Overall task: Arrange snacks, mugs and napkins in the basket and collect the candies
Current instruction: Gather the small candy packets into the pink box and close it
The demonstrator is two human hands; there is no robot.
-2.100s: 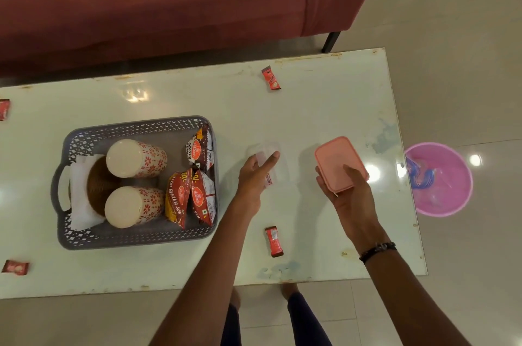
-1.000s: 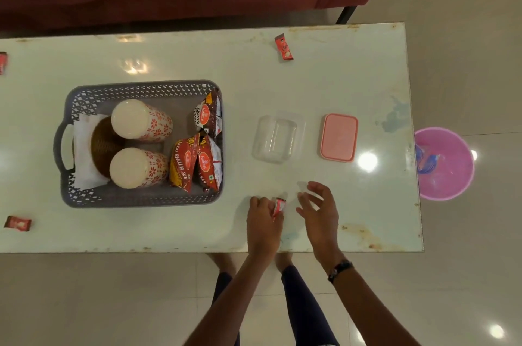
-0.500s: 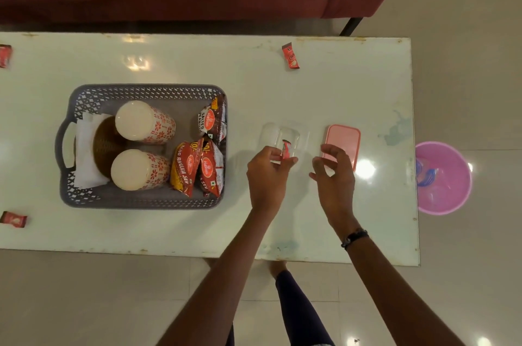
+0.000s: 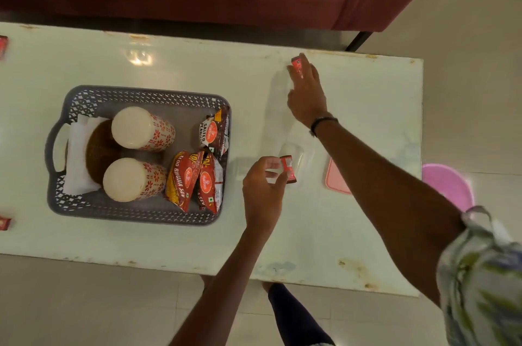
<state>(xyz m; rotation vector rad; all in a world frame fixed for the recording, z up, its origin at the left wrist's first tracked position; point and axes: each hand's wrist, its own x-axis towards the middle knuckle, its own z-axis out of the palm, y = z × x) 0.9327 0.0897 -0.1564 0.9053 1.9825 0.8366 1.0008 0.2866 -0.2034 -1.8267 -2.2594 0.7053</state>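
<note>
Presently the left hand (image 4: 261,190) pinches a red candy (image 4: 288,169) between thumb and fingers, over the near edge of the clear tub (image 4: 299,156). Whether the candy touches the tub cannot be told. The right hand (image 4: 306,94) is stretched to the table's (image 4: 353,232) far edge, fingertips on a second candy (image 4: 297,64); whether it is gripped or only touched cannot be told. The pink lid (image 4: 334,180) lies just right of the tub, partly hidden by the right forearm. The grey basket (image 4: 135,211) sits at left, holding two mugs (image 4: 132,128) lying on their sides, white napkins (image 4: 74,159) at the handle end, and three snack packets (image 4: 209,184) at the right end. Two more candies (image 4: 4,222) lie loose at the table's left edge. A pink bin (image 4: 452,184) stands on the floor at right.
</note>
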